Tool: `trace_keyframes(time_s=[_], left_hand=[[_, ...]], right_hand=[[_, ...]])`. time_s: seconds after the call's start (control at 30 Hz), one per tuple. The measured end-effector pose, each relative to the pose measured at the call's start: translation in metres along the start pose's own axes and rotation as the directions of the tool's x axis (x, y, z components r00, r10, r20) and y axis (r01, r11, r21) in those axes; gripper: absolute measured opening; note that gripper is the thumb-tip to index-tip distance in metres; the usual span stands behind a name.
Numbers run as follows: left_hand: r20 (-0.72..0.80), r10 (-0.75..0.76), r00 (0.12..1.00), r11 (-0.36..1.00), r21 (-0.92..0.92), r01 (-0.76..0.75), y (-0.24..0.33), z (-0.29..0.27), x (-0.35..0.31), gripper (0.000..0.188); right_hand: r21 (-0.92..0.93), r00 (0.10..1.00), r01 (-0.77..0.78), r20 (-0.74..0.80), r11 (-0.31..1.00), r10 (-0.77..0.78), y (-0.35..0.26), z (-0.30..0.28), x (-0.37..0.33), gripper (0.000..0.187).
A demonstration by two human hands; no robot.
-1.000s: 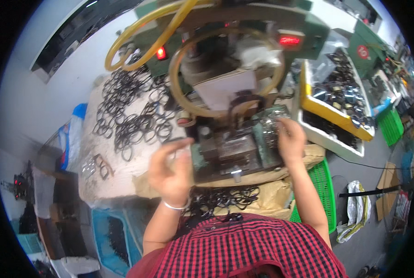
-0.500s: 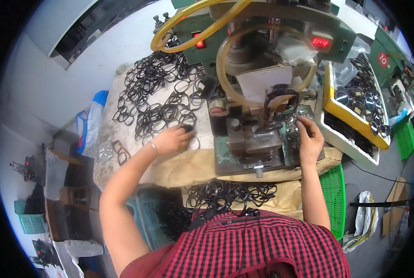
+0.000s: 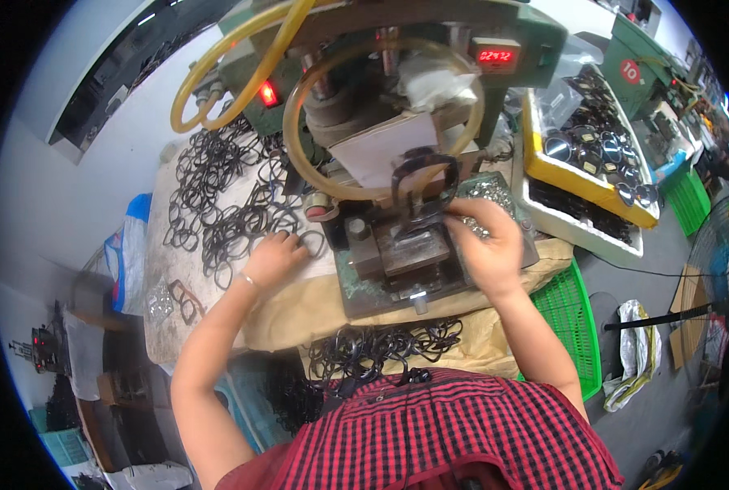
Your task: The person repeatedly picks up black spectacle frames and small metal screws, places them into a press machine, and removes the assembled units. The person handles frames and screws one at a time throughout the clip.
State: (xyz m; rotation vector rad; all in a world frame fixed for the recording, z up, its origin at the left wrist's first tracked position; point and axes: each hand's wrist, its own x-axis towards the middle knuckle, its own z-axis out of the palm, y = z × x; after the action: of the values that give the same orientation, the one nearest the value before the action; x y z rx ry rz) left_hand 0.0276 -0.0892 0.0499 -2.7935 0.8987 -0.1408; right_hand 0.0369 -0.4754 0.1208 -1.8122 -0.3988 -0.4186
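Observation:
Loose black eyeglass frames (image 3: 217,184) lie in a heap on the pale tabletop, left of a green press. At the heap's near edge is my left hand (image 3: 273,261), its fingers curled down and closed; whatever they hold is hidden. Another black eyeglass frame (image 3: 399,192) stands tilted in the press's metal fixture (image 3: 413,253). My right hand (image 3: 493,249) reaches in from the right of the fixture. Thumb and forefinger come together beside the frame, and what lies between them is too small to make out. Under that hand is a pile of small silvery parts (image 3: 488,194).
A yellow hose (image 3: 295,122) loops before the press head. White foam boxes (image 3: 581,220) with dark glasses stand to the right, above a green basket (image 3: 573,327). More black frames (image 3: 381,347) lie on brown paper at my lap. A blue-white bag (image 3: 128,253) is left.
My right hand has moved left from the pile of small parts to the fixture. The left hand stays by the heap, its fingers drawn lower. The whole view has shifted.

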Motion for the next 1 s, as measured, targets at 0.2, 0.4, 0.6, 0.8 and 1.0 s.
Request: trace_keyframes(time_s=[0.2,0.4,0.6,0.8,1.0], left_hand=[[-0.008,-0.099,0.995,0.995,0.028,0.099,0.007,0.005,-0.004,0.012],[-0.204,-0.615,0.762,0.769,-0.367,0.523,0.021,0.0,-0.013,0.013],[-0.245,-0.951,0.189,0.221,-0.965,-0.14,0.087,-0.076,-0.009,0.012],[-0.505,-0.668,0.546,0.38,-0.863,-0.333,0.153,-0.163,0.045,0.032],[-0.332,-0.629,0.703,0.268,-0.941,-0.205,0.15,-0.167,0.08,0.025]], right_hand=[[0.367,0.975,-0.209,0.006,0.906,0.223,0.015,0.03,-0.005,0.039],[0.558,0.945,-0.317,0.116,0.767,0.306,-0.015,0.037,0.0,0.046],[0.569,0.962,-0.249,0.052,0.784,0.268,-0.04,0.038,-0.014,0.045],[-0.386,0.995,0.104,0.051,0.917,-0.091,0.009,-0.007,0.005,0.031],[-0.697,0.998,-0.017,-0.05,0.717,-0.025,0.091,-0.027,-0.015,0.017]])
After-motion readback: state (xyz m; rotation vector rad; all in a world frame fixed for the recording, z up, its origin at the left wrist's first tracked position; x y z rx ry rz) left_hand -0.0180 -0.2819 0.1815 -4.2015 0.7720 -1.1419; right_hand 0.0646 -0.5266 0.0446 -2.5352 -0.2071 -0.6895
